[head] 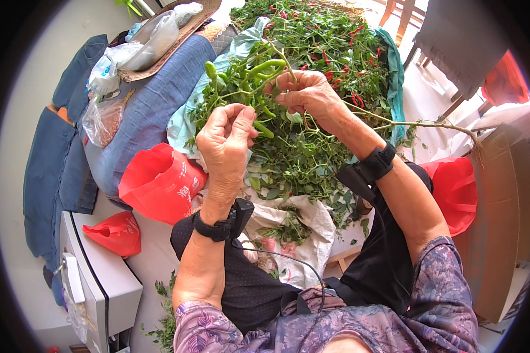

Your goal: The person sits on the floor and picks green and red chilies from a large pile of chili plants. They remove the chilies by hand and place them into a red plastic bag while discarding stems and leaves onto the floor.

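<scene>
My right hand (307, 95) grips a branch of an uprooted chili pepper plant (424, 123). The plant's bare stem runs back past my right wrist and ends in roots at the right. Several green peppers (271, 66) hang from the branch, left of that hand. Lower and to the left, my left hand (225, 137) has its thumb and fingers drawn together beside the leaves. Whether something thin is pinched there is hidden. A green pepper (263, 129) shows just right of its fingertips. Beneath both hands spreads a heap of pepper plants (309, 154) with scattered red peppers (357, 100).
A red bag (159, 185) stands open by my left forearm, and another red bag (452, 194) is beyond my right knee. A smaller red bag (117, 234) rests on a white cabinet (115, 282). Cardboard (490, 220) stands at right. A white woven sack (313, 220) lies between my legs.
</scene>
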{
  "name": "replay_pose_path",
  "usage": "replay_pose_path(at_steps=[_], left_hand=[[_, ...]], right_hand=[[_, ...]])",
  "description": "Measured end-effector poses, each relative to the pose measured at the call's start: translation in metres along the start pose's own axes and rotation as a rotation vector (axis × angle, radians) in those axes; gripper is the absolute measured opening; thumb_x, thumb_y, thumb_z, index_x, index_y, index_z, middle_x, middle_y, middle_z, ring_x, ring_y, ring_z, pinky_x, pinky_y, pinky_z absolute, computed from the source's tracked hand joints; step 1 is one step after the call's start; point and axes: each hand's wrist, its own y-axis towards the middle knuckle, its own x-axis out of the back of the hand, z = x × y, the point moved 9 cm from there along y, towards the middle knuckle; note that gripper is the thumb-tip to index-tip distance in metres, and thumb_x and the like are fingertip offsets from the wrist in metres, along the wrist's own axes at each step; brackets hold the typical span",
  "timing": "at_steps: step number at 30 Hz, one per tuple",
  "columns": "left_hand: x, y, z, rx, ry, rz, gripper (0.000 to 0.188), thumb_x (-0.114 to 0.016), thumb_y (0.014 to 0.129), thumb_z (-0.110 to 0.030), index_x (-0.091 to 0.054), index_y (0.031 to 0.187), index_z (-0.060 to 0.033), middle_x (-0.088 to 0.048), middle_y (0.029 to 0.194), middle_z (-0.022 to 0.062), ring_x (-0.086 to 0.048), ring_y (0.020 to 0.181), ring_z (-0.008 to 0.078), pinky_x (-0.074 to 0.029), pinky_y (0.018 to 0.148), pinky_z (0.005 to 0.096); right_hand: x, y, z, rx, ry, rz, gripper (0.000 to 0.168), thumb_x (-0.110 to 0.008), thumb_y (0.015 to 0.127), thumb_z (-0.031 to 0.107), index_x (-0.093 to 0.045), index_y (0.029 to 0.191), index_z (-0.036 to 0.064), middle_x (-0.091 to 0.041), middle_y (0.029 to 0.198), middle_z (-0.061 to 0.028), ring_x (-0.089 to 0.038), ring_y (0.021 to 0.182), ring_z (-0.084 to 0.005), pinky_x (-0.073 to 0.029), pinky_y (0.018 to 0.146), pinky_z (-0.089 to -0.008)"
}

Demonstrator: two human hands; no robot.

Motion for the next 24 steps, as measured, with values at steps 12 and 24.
replay_pose_path(at_steps=[12,24], left_hand=[[0.032,-0.01,-0.037,-0.26,0.048,-0.277,0.013,-0.064,0.083,-0.008,-0.061,0.091,0.0015,-0.06,0.07,0.0026,-0.053,0.056,0.0048,-0.039,0.045,0.0165],[0.016,-0.011,-0.065,-0.569,0.627,-0.201,0.02,-0.067,0.073,-0.002,-0.061,0.092,0.0002,-0.058,0.082,0.0143,-0.057,0.068,0.032,-0.048,0.061,0.0374]], right_hand=[[-0.012,0.008,0.006,0.046,0.021,0.042,0.022,-0.055,0.081,0.009,-0.064,0.098,0.0,-0.061,0.08,0.0027,-0.039,0.054,-0.0031,-0.041,0.058,-0.0189],[-0.024,0.011,0.004,0.095,-0.055,0.085,0.025,-0.055,0.09,0.024,-0.067,0.095,0.002,-0.059,0.076,0.0027,-0.044,0.06,-0.0052,-0.039,0.06,-0.0193]])
